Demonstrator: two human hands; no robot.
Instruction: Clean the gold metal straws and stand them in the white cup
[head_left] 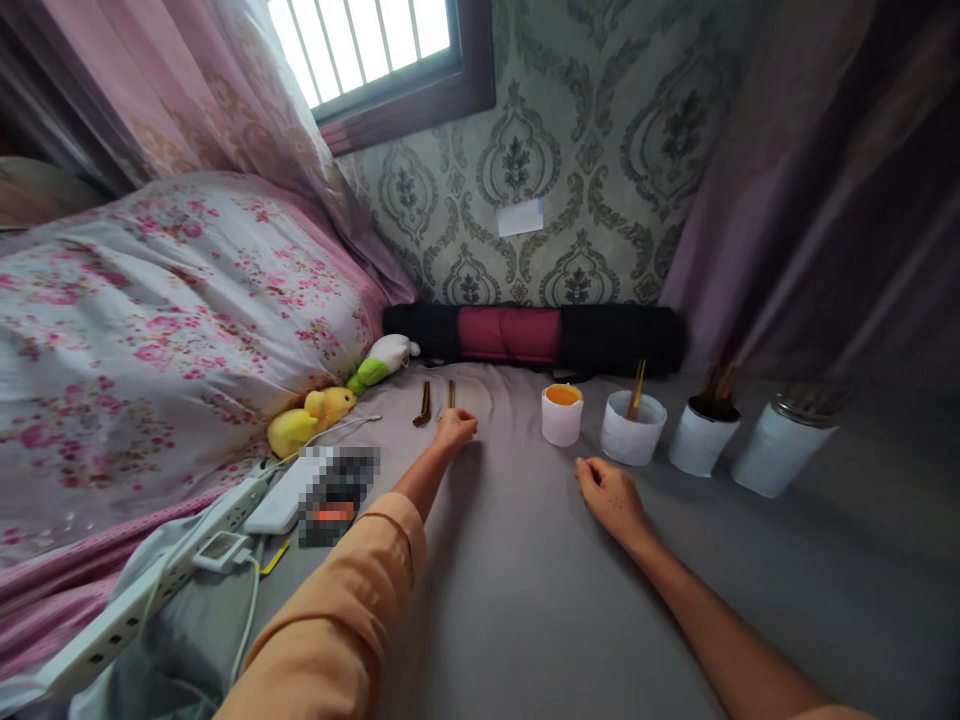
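My left hand (456,430) reaches forward over the grey sheet, its fingers drawn together. Whatever they may hold is hidden. Just beyond it stands a thin brownish stick-like bundle (451,393), partly covered by the hand; I cannot tell whether they touch. A second dark golden bundle (424,403) lies to its left. My right hand (611,497) rests low over the sheet with curled fingers and nothing visible in them. Ahead of it are a white-wrapped cup with an orange inside (561,422) and a wider white-wrapped container (632,440) with thin golden sticks (637,392) leaning in it.
Two more white-wrapped containers (701,445) with thin sticks stand at right. On the left are a power strip (157,590), a white power bank (281,495), cables and yellow plush toys (307,422). A black and maroon roll (510,335) lies along the wall.
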